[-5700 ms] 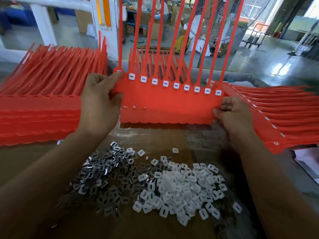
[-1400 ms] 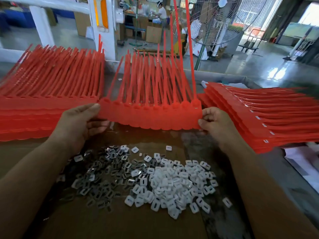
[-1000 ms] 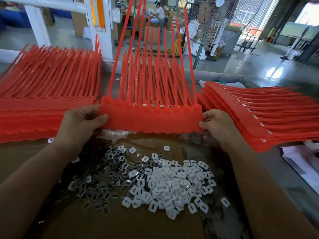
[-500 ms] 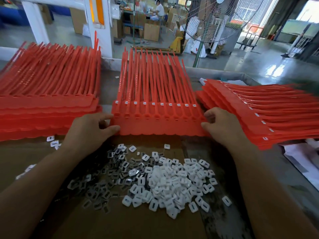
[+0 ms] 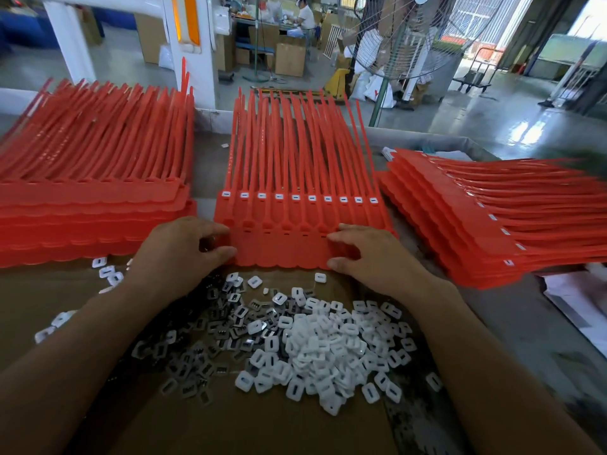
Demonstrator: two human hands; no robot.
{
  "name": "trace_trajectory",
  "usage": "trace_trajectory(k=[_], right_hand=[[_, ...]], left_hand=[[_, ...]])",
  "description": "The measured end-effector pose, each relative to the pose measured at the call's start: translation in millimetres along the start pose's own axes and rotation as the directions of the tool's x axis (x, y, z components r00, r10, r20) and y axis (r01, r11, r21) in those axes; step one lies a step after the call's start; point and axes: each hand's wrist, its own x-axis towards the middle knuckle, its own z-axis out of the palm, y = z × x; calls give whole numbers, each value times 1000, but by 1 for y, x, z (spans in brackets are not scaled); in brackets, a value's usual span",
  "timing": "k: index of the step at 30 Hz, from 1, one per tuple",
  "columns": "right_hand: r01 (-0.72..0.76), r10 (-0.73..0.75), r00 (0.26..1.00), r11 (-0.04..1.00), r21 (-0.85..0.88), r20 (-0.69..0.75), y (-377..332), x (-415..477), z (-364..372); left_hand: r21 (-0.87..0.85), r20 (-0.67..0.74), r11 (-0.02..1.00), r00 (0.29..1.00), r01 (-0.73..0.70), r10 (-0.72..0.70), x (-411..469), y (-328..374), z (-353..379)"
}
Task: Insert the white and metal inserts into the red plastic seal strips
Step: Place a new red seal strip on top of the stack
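A sheet of joined red seal strips (image 5: 297, 218) lies flat in the middle of the table, tails pointing away, with a row of white inserts (image 5: 295, 197) seated across it. My left hand (image 5: 180, 251) pinches the sheet's near left corner. My right hand (image 5: 368, 254) pinches the near right corner between thumb and fingers. In front of my hands lies a pile of white inserts (image 5: 325, 349), with a pile of metal inserts (image 5: 210, 339) to its left.
A tall stack of red strip sheets (image 5: 92, 192) fills the left side. Another stack (image 5: 492, 218), some with white inserts, fans out on the right. Cardboard (image 5: 246, 428) covers the near table. A few loose white inserts (image 5: 108, 270) lie near the left stack. A standing fan (image 5: 410, 37) is behind.
The sheet, held upright with its tails in the air a second ago, now lies flat on the centre pile. Both hands came down with it and hold its near corners.
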Motion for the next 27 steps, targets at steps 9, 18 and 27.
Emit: trace_trajectory(k=[9,18,27], right_hand=[[-33,33,999,999,28,-18,1,1,0],[-40,41,999,998,42,-21,1,-1,0],[-41,41,999,999,22,-20,0,0,1]], left_hand=[[49,46,979,980,-198,196,-5,12,-3],[68,240,963,941,-261,238,-3,13,-4],[17,284,981,942,-194,181,-8,11,-4]])
